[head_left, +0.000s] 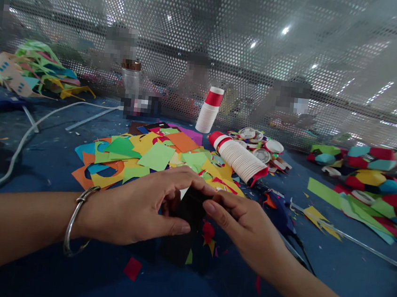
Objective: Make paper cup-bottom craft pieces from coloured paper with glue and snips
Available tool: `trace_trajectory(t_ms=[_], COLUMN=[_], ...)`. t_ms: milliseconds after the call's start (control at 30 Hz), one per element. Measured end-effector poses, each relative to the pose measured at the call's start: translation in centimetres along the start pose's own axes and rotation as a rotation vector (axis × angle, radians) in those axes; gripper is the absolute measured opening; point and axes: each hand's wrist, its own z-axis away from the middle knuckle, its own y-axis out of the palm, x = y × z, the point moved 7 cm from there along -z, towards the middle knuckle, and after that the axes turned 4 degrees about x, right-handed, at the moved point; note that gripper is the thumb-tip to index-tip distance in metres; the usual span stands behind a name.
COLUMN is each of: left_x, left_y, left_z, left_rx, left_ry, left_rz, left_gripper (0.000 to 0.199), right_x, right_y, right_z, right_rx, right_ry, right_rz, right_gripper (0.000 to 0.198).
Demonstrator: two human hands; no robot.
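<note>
Between my two hands is a dark sheet of black paper (pixel 192 211), with a small white patch showing at its upper left edge. My left hand (pixel 139 203) curls over its left side, thumb laid along the front. From the right, my right hand (pixel 244 219) pinches the upper edge between thumb and fingers. What lies behind the sheet is hidden by my hands. Just beyond them spreads a pile of coloured paper scraps (pixel 157 156). Small red and yellow offcuts lie below and beside the black sheet.
A tilted stack of paper cups (pixel 209 109) stands at the back, and another stack of cups (pixel 242 158) lies on its side. Blue hot glue gun (pixel 279 209) and glue stick (pixel 355 240) are at right. A white cable (pixel 23 149) crosses the left; a perforated metal screen (pixel 232 34) rises behind.
</note>
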Motion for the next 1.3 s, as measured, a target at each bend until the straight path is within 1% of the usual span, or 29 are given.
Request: trace_trajectory(t_ms=[167, 300, 500, 700, 900, 1067, 1300], left_x=[-0.1, -0.2, -0.7, -0.6, 0.3, 0.5, 0.2], left_y=[0.0, -0.1, 0.2, 0.1, -1.1, -1.9, -2.6], left_z=[0.0, 0.0, 0.0, 0.0, 0.0, 0.2, 0.4], left_rx=[-0.006, -0.016, 0.012, 0.011, -0.111, -0.199, -0.267], left_ry=[0.036, 0.037, 0.055, 0.07, 0.091, 0.091, 0.113], left_rz=[-0.041, -0.065, -0.101, -0.095, 0.009, -0.027, -0.062], left_gripper=[0.058, 0.055, 0.059, 0.058, 0.053, 0.052, 0.053], right_x=[0.0, 0.0, 0.0, 0.2, -0.2, -0.5, -1.0], right_y=[0.1, 0.0, 0.2, 0.2, -0.7, -1.0, -1.4], right_z=[0.1, 0.0, -0.1, 0.0, 0.1, 0.3, 0.4], right_rx=[0.005, -0.005, 0.005, -0.006, -0.074, -0.094, -0.111], right_ry=[0.006, 0.011, -0.004, -0.009, 0.027, 0.041, 0.092], right_rz=[-0.009, -0.019, -0.049, -0.041, -0.076, -0.115, -0.043], right_gripper=[0.042, 0.043, 0.042, 0.043, 0.047, 0.047, 0.05])
